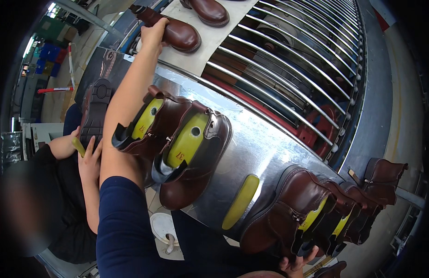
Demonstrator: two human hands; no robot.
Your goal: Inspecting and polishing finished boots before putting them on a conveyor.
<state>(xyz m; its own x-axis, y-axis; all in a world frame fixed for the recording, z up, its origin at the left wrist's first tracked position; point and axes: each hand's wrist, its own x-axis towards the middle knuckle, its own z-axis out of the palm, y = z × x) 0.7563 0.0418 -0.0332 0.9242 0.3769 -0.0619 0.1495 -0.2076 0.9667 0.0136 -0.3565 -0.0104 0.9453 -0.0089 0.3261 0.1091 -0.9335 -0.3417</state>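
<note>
My left hand [154,34], its arm stretched far forward, is closed around the shaft of a brown leather boot [181,33] lying on a pale sheet at the conveyor's edge. At the lower right, my right hand [300,265] is partly in view just under a row of boots, fingers apart; whether it touches the nearest brown boot [295,197] I cannot tell. Beside my left forearm stands a pair of brown boots [196,171] with zips undone and yellow-green insoles [189,139] showing inside. A loose yellow-green insole [241,202] lies on the metal table [263,160].
Beyond the table runs a roller conveyor [279,69] with metal bars. Several more boots [358,208] line the table's right end. At left, a co-worker's hands [88,160] hold a dark-soled boot [96,111] and a yellow-green strip. A white round stool [164,228] stands below.
</note>
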